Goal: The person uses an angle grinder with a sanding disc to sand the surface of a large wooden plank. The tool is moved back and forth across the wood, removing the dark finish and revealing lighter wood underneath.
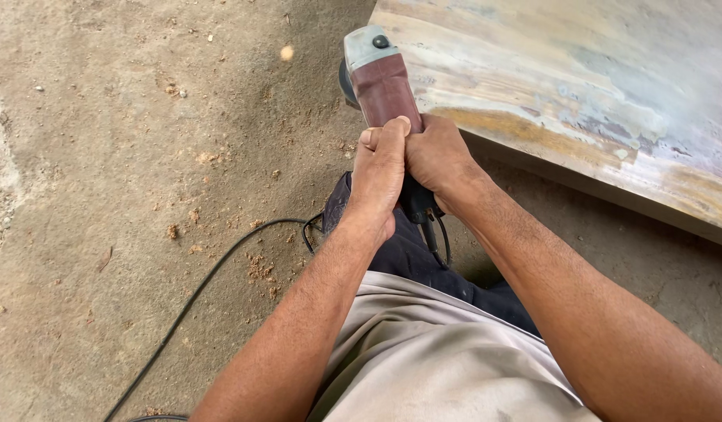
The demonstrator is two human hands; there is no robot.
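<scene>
An angle grinder [380,78] with a dark red body and a grey metal head points away from me, its head level with the near left edge of a large wooden slab [579,86]. My left hand [379,168] and my right hand [439,156] are both wrapped around the rear of the grinder's body, side by side. The disc is mostly hidden under the head, so I cannot tell whether it touches the wood. The slab's surface is worn, with pale, grey and yellow-brown patches.
A black power cord [197,293] runs from the grinder's tail down to the lower left across a dirt floor [126,172] strewn with wood chips. My dark trousers and grey shirt fill the bottom middle.
</scene>
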